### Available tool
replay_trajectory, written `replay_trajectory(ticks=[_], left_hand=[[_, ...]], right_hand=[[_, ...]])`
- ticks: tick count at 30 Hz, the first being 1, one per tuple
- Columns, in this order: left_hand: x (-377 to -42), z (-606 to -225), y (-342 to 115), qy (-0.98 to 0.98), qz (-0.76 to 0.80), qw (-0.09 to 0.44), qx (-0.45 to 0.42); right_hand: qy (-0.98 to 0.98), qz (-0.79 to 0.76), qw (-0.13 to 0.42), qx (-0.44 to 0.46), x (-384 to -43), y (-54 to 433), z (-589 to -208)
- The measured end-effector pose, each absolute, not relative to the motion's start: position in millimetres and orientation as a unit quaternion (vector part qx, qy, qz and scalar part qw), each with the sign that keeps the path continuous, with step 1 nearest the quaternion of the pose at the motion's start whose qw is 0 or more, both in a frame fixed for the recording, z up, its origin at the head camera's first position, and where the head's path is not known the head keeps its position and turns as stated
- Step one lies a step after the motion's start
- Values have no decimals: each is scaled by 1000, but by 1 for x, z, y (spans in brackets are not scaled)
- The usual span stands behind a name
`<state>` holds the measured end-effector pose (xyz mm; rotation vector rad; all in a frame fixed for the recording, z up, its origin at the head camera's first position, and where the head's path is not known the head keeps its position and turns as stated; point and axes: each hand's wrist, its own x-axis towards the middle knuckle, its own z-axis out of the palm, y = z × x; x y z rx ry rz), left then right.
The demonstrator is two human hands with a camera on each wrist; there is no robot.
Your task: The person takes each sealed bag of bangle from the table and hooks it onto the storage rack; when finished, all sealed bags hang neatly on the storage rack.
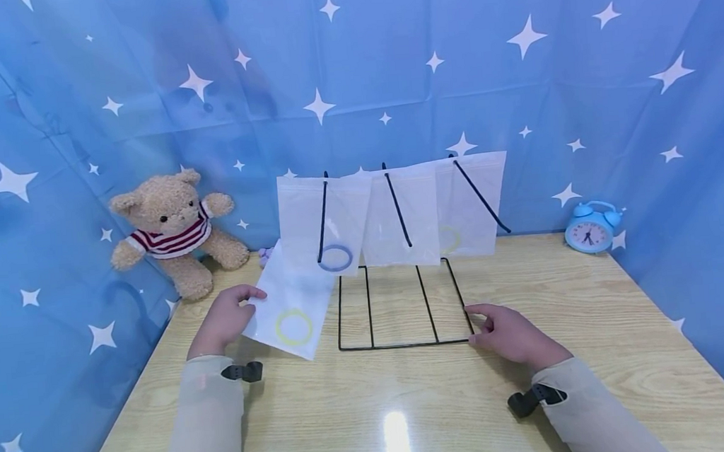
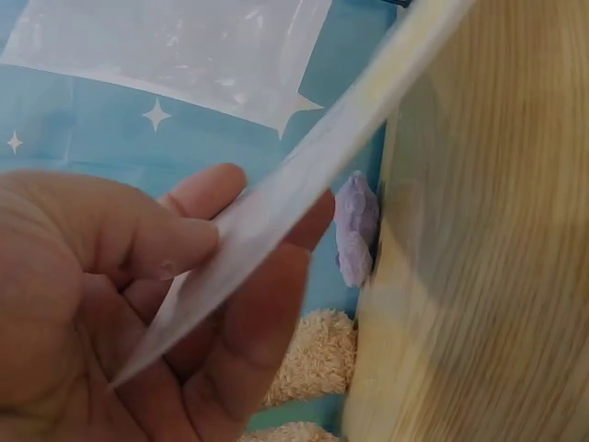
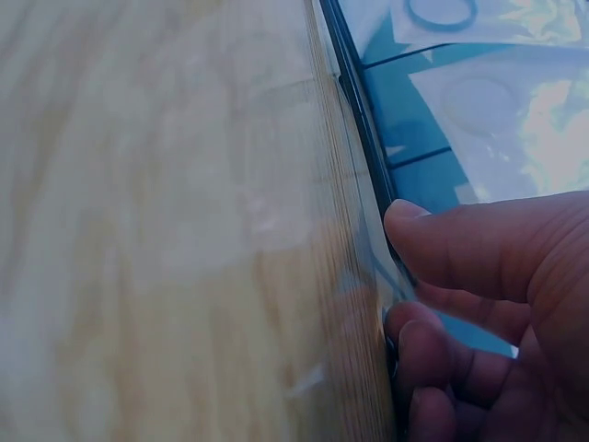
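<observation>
My left hand [image 1: 223,321] pinches the outer edge of a pale plastic bag [image 1: 290,288] with a yellow ring [image 1: 277,329] in its lower part. In the left wrist view, the thumb presses on one face of the bag [image 2: 267,216], fingers behind it. The bag tilts over the table, its top overlapping the left hanging bag [image 1: 298,224] with a blue ring [image 1: 321,259]. A black wire rack [image 1: 403,345] has three prongs with a bag on each. My right hand [image 1: 514,334] holds the rack's front right corner, thumb and fingers at the wire [image 3: 359,120].
A teddy bear [image 1: 175,244] in a striped top sits at the back left, and a small purple object [image 1: 265,255] lies beside it. A blue alarm clock [image 1: 592,228] stands at the back right. Behind the wooden table [image 1: 314,428] hangs a blue star-patterned curtain [image 1: 374,62].
</observation>
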<state>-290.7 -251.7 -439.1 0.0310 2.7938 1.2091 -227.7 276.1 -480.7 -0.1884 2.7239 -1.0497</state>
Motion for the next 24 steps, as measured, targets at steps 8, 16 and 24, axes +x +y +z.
replay_trajectory(ticks=[8, 16, 24], left_hand=[[-291, -436, -249, 904, 427, -9, -6], [-284, -425, -247, 886, 450, -105, -46], [-281, -422, -243, 839, 494, -214, -78]], right_hand=[[925, -357, 109, -63, -228, 278, -483], [925, -360, 108, -65, -229, 279, -483], [924, -361, 112, -58, -229, 277, -482]])
